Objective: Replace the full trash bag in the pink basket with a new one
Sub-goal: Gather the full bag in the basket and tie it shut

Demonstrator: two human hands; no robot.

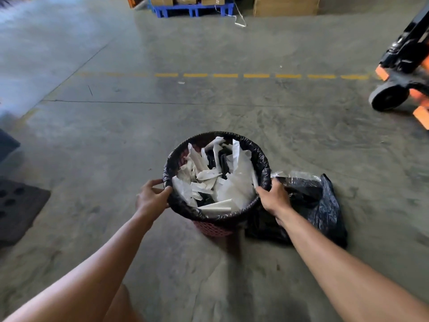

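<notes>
The pink mesh basket [214, 228] stands on the concrete floor in front of me. A black trash bag [261, 156] lines it, folded over the rim and stuffed with white paper scraps [234, 182]. My left hand [152, 197] grips the bag's rim on the left side. On the right side my right hand [276, 198] pinches the rim. Flat on the floor just right of the basket lies a pack of black bags [325, 205], partly under my right forearm.
An orange and black pallet jack [404, 73] stands at the far right. A blue pallet [192, 9] with cardboard boxes [286, 5] sits at the back. A dark mat [18, 208] lies at the left. A dashed yellow line [255, 76] crosses the floor.
</notes>
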